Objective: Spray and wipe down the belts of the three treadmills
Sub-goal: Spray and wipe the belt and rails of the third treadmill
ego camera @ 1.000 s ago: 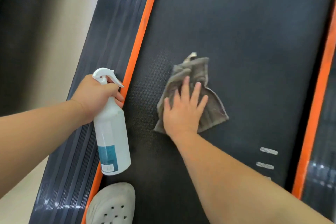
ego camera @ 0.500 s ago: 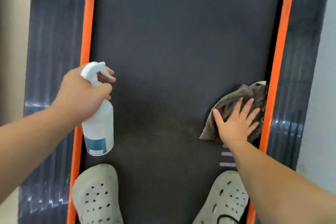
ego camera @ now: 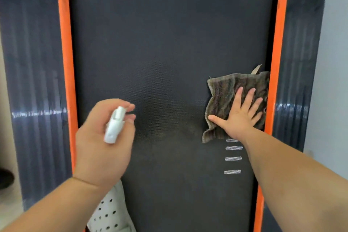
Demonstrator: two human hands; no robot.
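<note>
A dark treadmill belt [ego camera: 165,43] runs up the middle of the view between two orange strips. My right hand [ego camera: 243,113] presses flat, fingers spread, on a brown-grey cloth [ego camera: 226,90] lying at the belt's right edge. My left hand [ego camera: 101,137] grips a white spray bottle [ego camera: 114,124] over the belt's left side; only its white head shows, pointing away from me, and the body is hidden behind the hand. A damp darker patch [ego camera: 169,118] lies on the belt between the two hands.
Dark ribbed side rails [ego camera: 35,81] flank the orange strips [ego camera: 65,62] on both sides. A white perforated clog [ego camera: 109,211] stands on the belt below my left hand. Short white marks [ego camera: 233,158] are printed on the belt near my right wrist. Pale floor lies on the right.
My left hand has swung the spray bottle inward over the belt and tipped its head forward. My right hand slid the cloth a little up along the right edge. The view moved closer.
</note>
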